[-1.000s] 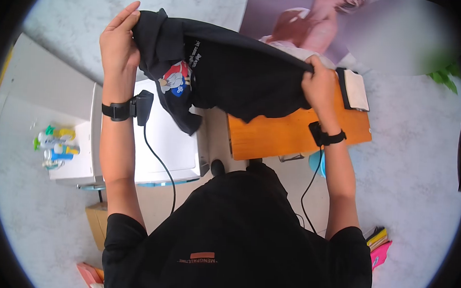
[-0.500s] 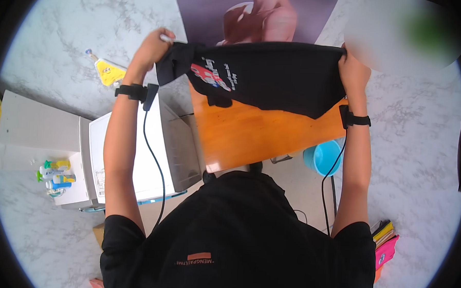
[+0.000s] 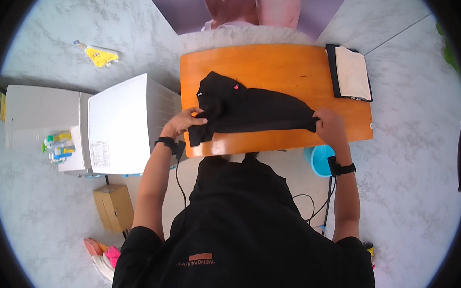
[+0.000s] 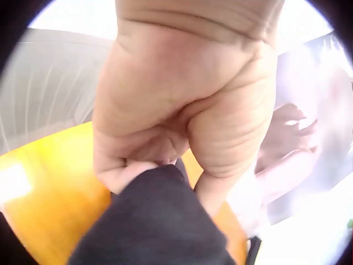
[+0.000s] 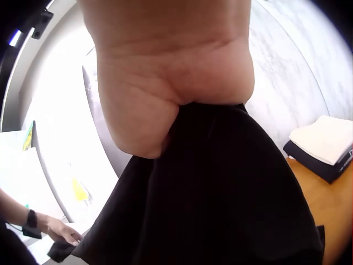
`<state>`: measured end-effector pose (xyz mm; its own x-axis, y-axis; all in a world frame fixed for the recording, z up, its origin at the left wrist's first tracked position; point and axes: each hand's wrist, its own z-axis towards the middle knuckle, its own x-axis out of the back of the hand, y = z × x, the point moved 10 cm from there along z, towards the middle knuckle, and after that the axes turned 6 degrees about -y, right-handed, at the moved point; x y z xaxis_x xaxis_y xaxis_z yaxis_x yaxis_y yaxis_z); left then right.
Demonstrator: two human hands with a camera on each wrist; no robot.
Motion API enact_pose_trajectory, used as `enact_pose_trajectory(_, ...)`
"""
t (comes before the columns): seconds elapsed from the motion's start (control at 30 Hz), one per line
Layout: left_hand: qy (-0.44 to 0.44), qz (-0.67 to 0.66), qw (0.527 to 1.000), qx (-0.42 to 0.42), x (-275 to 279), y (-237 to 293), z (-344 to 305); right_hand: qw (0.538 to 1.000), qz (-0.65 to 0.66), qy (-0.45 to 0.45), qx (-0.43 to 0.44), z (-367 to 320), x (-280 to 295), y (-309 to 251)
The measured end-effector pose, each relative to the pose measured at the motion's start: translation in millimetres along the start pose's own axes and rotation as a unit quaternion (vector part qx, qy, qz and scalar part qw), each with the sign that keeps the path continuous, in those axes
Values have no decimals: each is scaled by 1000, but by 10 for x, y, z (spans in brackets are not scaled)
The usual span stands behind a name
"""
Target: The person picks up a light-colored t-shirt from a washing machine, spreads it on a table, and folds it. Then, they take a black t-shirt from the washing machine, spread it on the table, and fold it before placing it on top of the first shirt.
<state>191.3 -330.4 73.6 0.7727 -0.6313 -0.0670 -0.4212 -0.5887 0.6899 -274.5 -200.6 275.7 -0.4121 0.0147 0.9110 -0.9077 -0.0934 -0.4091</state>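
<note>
Black garment (image 3: 263, 112) over orange table (image 3: 275, 68), person's 12 o'clock. Left hand (image 3: 184, 122) pinches it near its 9 o'clock; right hand (image 3: 330, 126), fingers curled, grips its 3 o'clock end. Worn black shirt (image 3: 236, 237) reads "MENGPAULTIME", upside down in head view. Label (image 3: 101, 154) on white appliance (image 3: 121, 124), 10 o'clock: too small to read.

Garment (image 3: 263, 112): matt cloth, softly creased
Counter (image 3: 275, 63): smooth wood, glossy, bright glare near one corner
Folded stack (image 3: 353, 72): matt cloth
Bucket (image 3: 320, 157): smooth plastic, by its look
Box (image 3: 112, 208): matt cardboard
Wall (image 3: 401, 125): smooth, marble-like veining
White unit (image 3: 121, 121): smooth, hard panels
</note>
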Motion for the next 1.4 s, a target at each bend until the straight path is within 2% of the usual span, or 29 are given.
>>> enact_pose_trajectory(0.03,10,13,999,-28,-92,-148,62,999,21,-31,-11,-29,-109,16)
enact_pose_trajectory(0.1,39,34,998,32,-159,-527,70,997,43,-64,-25,-90,-258,93)
enact_pose_trajectory(0.13,38,32,998,34,-221,-625,75,995,37,-83,-29,-114,-345,133)
enact_pose_trajectory(0.2,149,-92,984,27,-107,-897,49,994,31,-104,-34,-190,-482,196)
enact_pose_trajectory(0.3,186,-133,973,-14,11,-1245,148,994,19,-107,-27,-306,-559,257)
enact_pose_trajectory(0.37,205,-126,971,-5,58,-1534,276,988,5,-148,-38,-401,-655,253)
enact_pose_trajectory(0.43,266,-129,955,-35,122,-1720,289,985,7,-170,-31,-463,-716,185)
enact_pose_trajectory(0.53,266,-172,948,-16,24,-1953,252,982,14,-188,-8,-563,-788,30)
enact_pose_trajectory(0.6,245,-203,948,-21,-100,-1901,162,983,16,-182,10,-613,-798,-84)
enact_pose_trajectory(0.67,224,-237,945,-23,-304,-1754,-102,972,-24,-231,-31,-713,-887,-56)
enact_pose_trajectory(0.7,203,-99,974,-6,-393,-1608,-247,972,-29,-233,-29,-729,-900,-85)
enact_pose_trajectory(0.73,177,40,983,13,-475,-1561,-322,970,-37,-237,-36,-757,-924,-94)
enact_pose_trajectory(0.77,176,34,984,17,-468,-1660,-351,968,-44,-244,-43,-812,-958,-111)
enact_pose_trajectory(0.83,130,164,978,-11,-478,-1794,-290,965,-54,-251,-48,-883,-1011,-109)
enact_pose_trajectory(0.87,173,224,958,-43,-398,-1942,-204,965,-62,-250,-53,-905,-1016,-95)
enact_pose_trajectory(0.97,200,256,946,1,-276,-1895,-409,966,-67,-243,-60,-974,-980,-103)
enact_pose_trajectory(1.0,247,256,934,-10,-170,-1980,-430,966,-68,-243,-61,-1004,-960,-118)
enact_pose_trajectory(1.03,247,256,935,-11,-137,-2051,-425,970,-61,-227,-60,-1019,-903,-144)
enact_pose_trajectory(1.07,266,8,964,-21,-35,-2268,-439,974,-54,-210,-59,-1039,-861,-160)
enact_pose_trajectory(1.1,267,-240,933,-30,-20,-2468,-454,975,-54,-209,-60,-1076,-872,-156)
enact_pose_trajectory(1.13,248,-336,909,-17,-59,-2556,-486,978,-55,-195,-58,-1091,-855,-153)
enact_pose_trajectory(1.17,248,-335,909,-19,-39,-2600,-470,981,-56,-180,-56,-1095,-833,-148)
enact_pose_trajectory(1.2,231,-489,841,-18,-97,-2807,-371,981,-57,-178,-55,-1092,-822,-177)
enact_pose_trajectory(1.23,209,-629,749,-15,-211,-2927,-314,977,-69,-187,-78,-1100,-824,-174)
enact_pose_trajectory(1.27,209,-630,748,-15,-236,-3001,-294,972,-82,-197,-99,-1119,-833,-159)
enact_pose_trajectory(1.4,230,-537,811,36,-395,-3142,-428,975,-99,-171,-104,-1145,-809,-181)
